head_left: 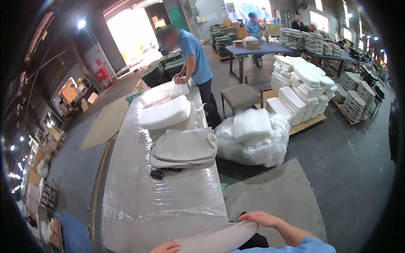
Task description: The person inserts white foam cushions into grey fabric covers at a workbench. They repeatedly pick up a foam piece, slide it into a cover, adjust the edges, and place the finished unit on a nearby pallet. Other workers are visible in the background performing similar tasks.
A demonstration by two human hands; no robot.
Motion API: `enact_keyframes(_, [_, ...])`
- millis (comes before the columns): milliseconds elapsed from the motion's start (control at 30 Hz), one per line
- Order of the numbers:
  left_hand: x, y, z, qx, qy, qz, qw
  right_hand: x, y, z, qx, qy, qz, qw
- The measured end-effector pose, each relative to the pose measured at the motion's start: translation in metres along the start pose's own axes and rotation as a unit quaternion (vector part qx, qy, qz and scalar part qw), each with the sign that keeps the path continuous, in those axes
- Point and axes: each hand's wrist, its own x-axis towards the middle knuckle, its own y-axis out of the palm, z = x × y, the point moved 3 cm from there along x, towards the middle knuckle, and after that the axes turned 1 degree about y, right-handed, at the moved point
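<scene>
A beige fabric cushion cover [219, 238], long and slightly curved, lies across the near end of the table at the lower edge. My right hand [260, 218] is closed over its right end, fingers bent round the top edge. My left hand [166, 247] grips the left end and is partly cut off by the picture's edge. How much filling the cover holds is hidden. Farther up the table lie a stack of beige covers [183, 147], a small black object [157, 174] beside it, and white foam pads [165, 113].
Plastic film covers the long table [126, 198]. A co-worker in blue [195, 55] bends over its far end, hands on a white piece. To the right stand a clear bag of white foam [257, 139], a stool [241, 96] and stacked white pads [301, 84]. Others sit farther back.
</scene>
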Motion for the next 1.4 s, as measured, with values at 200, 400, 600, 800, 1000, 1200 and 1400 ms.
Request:
enact_keyframes(200, [-0.030,0.054,0.072,-0.500,-0.162,-0.227,0.820,0.012,0.138,0.097,-0.474,-0.191,0.179,0.841])
enact_keyframes(400, [0.004,0.090,0.071,-0.781,-0.017,-0.323,0.535,0.016,0.191,0.112,-0.498,-0.179,0.124,0.840])
enact_keyframes(600, [0.025,0.038,0.005,-0.787,0.133,-0.329,0.505,0.035,0.139,0.138,-0.425,-0.115,-0.019,0.898])
enact_keyframes(800, [0.072,0.009,-0.127,-0.592,0.309,-0.343,0.661,-0.012,0.131,0.204,-0.204,-0.215,-0.190,0.936])
enact_keyframes(1000, [0.064,-0.056,-0.156,-0.607,0.298,-0.232,0.699,-0.006,0.163,0.173,0.118,-0.288,-0.083,0.947])
enact_keyframes(1200, [0.059,-0.007,-0.138,-0.531,0.148,-0.191,0.812,0.004,0.105,0.109,0.155,-0.229,-0.328,0.903])
enact_keyframes(1400, [0.047,0.041,-0.098,-0.424,0.005,-0.128,0.897,0.004,0.130,0.064,0.325,-0.192,-0.266,0.887])
